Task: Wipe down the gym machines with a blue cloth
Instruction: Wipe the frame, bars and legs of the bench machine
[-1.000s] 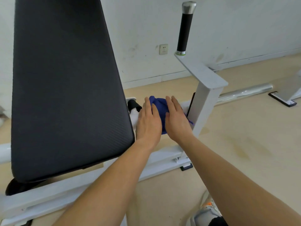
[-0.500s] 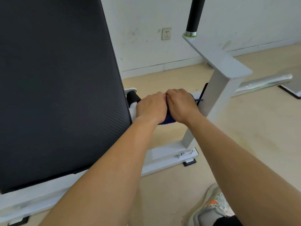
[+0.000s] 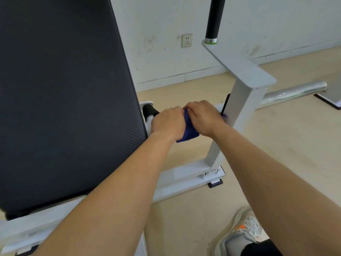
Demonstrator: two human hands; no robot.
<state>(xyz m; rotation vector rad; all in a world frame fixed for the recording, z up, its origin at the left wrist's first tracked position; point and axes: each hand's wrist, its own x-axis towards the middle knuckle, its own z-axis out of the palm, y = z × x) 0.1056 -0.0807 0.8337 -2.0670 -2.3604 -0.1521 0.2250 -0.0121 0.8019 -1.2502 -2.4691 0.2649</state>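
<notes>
gripping blue cloth (image 3: 188, 131) around a gym machine's white crossbar (image 3: 149, 120)
clamped by left hand (image 3: 167, 122) and right hand (image 3: 203, 117), both curled tight over it, spilling below the knuckles; looks soft, light, limp, so best held bunched in full fists to avoid slipping.

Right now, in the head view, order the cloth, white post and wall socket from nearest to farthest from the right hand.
1. The cloth: gripped in the right hand.
2. The white post: just right of it.
3. The socket: on the far wall.
</notes>
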